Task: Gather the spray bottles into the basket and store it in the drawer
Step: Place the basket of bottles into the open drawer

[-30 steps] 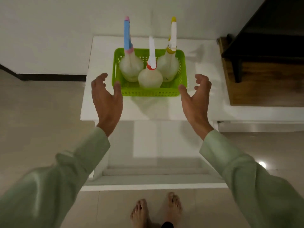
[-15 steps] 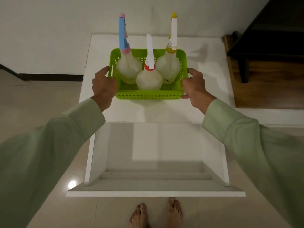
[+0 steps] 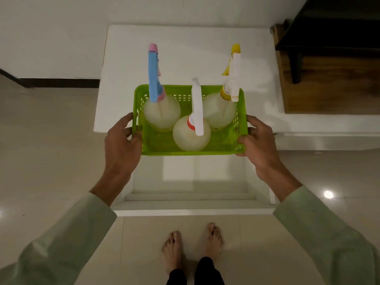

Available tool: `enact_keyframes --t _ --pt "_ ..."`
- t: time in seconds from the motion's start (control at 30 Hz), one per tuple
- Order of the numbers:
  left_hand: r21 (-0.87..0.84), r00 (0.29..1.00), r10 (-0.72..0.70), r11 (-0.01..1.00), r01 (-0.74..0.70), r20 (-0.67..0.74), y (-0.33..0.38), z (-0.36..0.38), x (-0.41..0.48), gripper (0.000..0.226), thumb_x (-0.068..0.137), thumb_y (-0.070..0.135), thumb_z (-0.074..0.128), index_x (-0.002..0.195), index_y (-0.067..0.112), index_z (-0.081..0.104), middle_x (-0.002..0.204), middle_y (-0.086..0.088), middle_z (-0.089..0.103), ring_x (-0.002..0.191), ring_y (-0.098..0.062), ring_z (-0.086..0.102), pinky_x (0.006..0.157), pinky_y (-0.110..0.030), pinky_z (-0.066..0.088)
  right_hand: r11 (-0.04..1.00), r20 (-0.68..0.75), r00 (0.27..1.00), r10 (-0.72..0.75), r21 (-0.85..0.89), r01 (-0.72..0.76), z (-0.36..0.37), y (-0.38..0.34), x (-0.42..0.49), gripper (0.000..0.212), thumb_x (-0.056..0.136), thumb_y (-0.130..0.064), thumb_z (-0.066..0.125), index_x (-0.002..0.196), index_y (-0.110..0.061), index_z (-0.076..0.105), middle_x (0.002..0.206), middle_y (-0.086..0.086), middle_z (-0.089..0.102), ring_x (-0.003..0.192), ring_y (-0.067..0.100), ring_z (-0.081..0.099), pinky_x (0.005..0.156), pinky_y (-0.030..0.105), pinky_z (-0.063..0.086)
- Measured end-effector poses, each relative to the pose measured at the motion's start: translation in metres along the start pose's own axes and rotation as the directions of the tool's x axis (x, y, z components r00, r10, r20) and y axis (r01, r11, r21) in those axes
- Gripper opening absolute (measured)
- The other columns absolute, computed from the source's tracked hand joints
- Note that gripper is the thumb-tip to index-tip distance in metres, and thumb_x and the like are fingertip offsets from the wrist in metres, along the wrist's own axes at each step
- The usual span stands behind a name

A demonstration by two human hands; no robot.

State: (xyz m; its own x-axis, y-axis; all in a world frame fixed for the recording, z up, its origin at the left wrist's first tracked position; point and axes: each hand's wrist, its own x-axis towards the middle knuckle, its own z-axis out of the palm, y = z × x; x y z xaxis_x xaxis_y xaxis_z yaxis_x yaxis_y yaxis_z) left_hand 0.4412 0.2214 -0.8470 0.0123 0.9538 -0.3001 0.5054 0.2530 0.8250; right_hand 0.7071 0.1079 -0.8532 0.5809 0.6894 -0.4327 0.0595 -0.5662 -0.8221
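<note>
The green plastic basket (image 3: 160, 148) hangs in the air over the cabinet's front edge and the back of the open white drawer (image 3: 191, 204). My left hand (image 3: 121, 145) grips its left wall and my right hand (image 3: 259, 147) grips its right wall. Three clear spray bottles stand upright in it: one with a blue and pink head (image 3: 161, 114) at the back left, one with a yellow and white head (image 3: 218, 112) at the back right, one with a white head and red collar (image 3: 190, 134) at the front middle.
The white cabinet top (image 3: 185, 54) lies behind the basket, against the wall. A dark wooden piece of furniture (image 3: 329, 58) stands at the right. My bare feet (image 3: 191, 245) are on the tiled floor just in front of the drawer.
My hands closed on the basket's two sides, lifted it off the cabinet top and brought it toward me, over the drawer's back part.
</note>
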Motion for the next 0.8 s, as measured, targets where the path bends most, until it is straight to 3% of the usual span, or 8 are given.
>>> enact_keyframes --t 0.1,0.2,0.27,0.33,0.43,0.63,0.8 --pt "-0.036 0.998 -0.013 0.999 0.016 0.062 -0.015 -0.002 -0.029 0.043 0.093 -0.001 0.055 0.130 0.021 0.055 0.119 -0.013 0.068 0.106 -0.032 0.068 0.080 -0.047 0.060 0.999 -0.005 0.999 -0.038 -0.012 0.038 -0.008 0.027 -0.027 0.069 0.078 0.008 0.052 0.110 -0.051 0.066 0.101 0.000 0.076 0.095 0.021 0.073 0.071 0.042 0.063" --pt "-0.082 0.989 -0.067 0.994 0.078 0.132 -0.034 0.000 -0.049 0.045 0.087 -0.009 0.057 0.120 0.021 0.055 0.112 -0.013 0.069 0.105 -0.030 0.068 0.068 -0.040 0.059 0.998 -0.014 0.999 -0.046 -0.035 0.046 -0.013 0.057 -0.044 0.071 0.077 0.013 0.056 0.126 -0.038 0.065 0.101 0.002 0.076 0.085 0.011 0.073 0.064 0.027 0.058" --pt "-0.067 0.980 -0.109 0.990 0.121 0.167 -0.049 0.003 -0.057 0.048 0.084 -0.012 0.057 0.115 0.024 0.054 0.109 -0.012 0.069 0.105 -0.026 0.067 0.059 -0.033 0.056 0.999 -0.009 0.999 -0.033 -0.029 0.033 -0.013 0.075 -0.053 0.072 0.077 0.016 0.056 0.131 -0.030 0.063 0.102 0.003 0.076 0.083 0.014 0.073 0.064 0.025 0.058" --pt "-0.046 0.972 -0.147 0.986 0.157 0.184 -0.063 0.008 -0.059 0.050 0.082 -0.014 0.057 0.108 0.028 0.053 0.107 -0.009 0.069 0.101 -0.023 0.066 0.054 -0.025 0.051 0.999 0.002 0.999 -0.034 -0.016 0.034 -0.010 0.090 -0.058 0.072 0.076 0.019 0.055 0.131 -0.027 0.063 0.104 0.000 0.076 0.088 0.015 0.073 0.067 0.025 0.059" --pt "-0.023 0.955 -0.209 0.976 0.218 0.211 -0.082 0.018 -0.053 0.048 0.080 -0.016 0.057 0.104 0.025 0.052 0.107 -0.008 0.066 0.095 -0.024 0.063 0.056 -0.028 0.048 1.000 0.020 1.000 -0.021 0.002 0.021 -0.002 0.105 -0.058 0.068 0.078 0.022 0.054 0.130 -0.021 0.064 0.108 0.000 0.074 0.101 0.013 0.071 0.068 0.017 0.058" --pt "0.045 0.940 -0.240 0.971 0.236 0.242 -0.114 0.042 -0.024 0.043 0.076 -0.019 0.056 0.102 0.015 0.049 0.107 -0.009 0.058 0.097 -0.022 0.056 0.061 -0.031 0.049 0.995 0.024 0.995 0.095 0.030 -0.096 0.019 0.135 -0.035 0.058 0.078 0.021 0.055 0.124 -0.014 0.064 0.112 0.015 0.071 0.108 0.030 0.067 0.068 0.033 0.059" --pt "0.096 0.919 -0.306 0.952 0.290 0.248 -0.144 0.067 -0.005 0.041 0.076 -0.019 0.056 0.102 0.012 0.051 0.107 -0.013 0.057 0.090 -0.025 0.055 0.061 -0.032 0.049 0.980 0.035 0.983 0.182 -0.090 -0.178 0.036 0.157 -0.007 0.051 0.079 0.019 0.053 0.111 -0.020 0.061 0.103 0.015 0.071 0.101 0.033 0.069 0.056 0.029 0.055"
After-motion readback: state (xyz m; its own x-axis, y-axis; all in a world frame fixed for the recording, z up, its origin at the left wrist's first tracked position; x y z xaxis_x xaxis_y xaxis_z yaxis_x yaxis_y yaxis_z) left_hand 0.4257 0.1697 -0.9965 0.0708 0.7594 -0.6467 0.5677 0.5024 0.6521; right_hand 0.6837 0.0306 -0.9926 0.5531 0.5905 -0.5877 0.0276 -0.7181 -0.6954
